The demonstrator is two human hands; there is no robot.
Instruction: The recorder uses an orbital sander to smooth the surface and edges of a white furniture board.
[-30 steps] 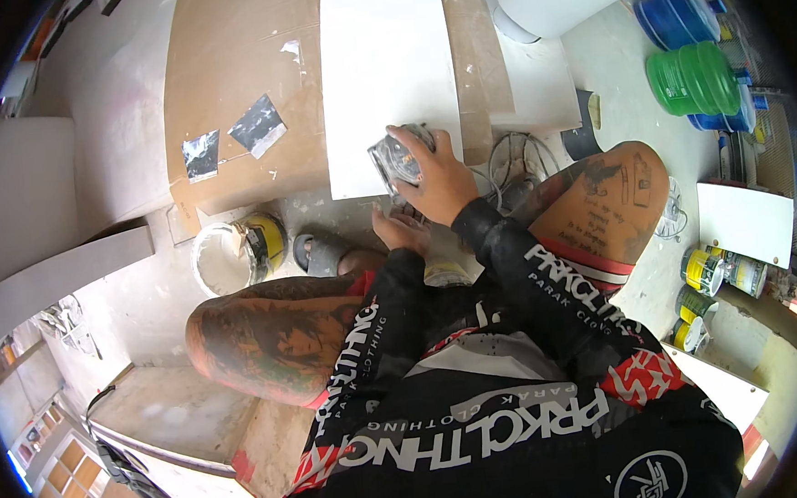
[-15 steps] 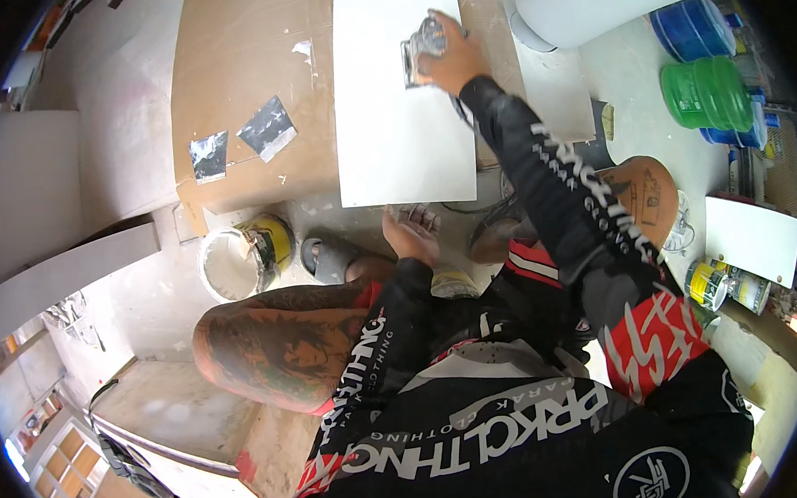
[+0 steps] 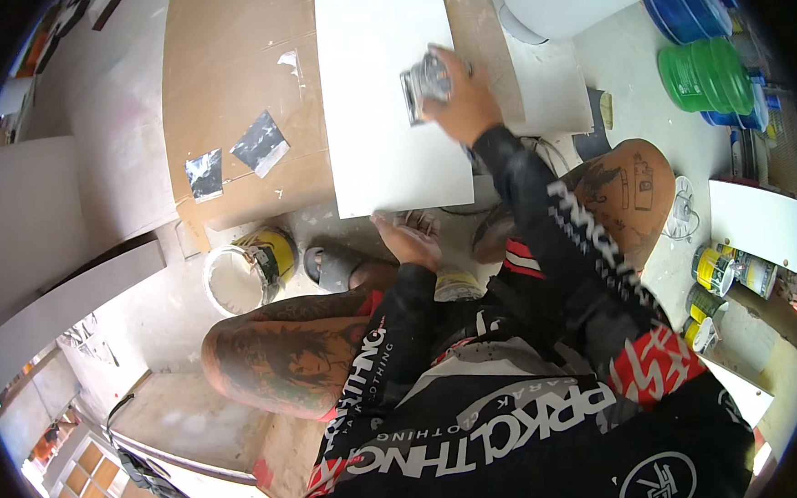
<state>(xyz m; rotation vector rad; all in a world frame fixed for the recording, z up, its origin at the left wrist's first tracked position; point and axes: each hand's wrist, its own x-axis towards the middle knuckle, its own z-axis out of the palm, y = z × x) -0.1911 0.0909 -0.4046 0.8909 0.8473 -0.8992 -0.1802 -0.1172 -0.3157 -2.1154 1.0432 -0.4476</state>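
Sandpaper pad (image 3: 425, 85) sat clamped under right hand (image 3: 465, 106) on white panel (image 3: 383, 140), whose long axis ran away ahead; left hand (image 3: 407, 241), fingers loosely apart, rested at the panel's near edge.

One head-worn fisheye view looks steeply down, close over the crouching person's knees, at the floor (image 3: 146, 292).

We wear a black long-sleeved jersey with white block lettering down both sleeves and red-and-white patches at the elbow. Our bare knees carry dark tattoos, one at eight o'clock, the other at three o'clock.
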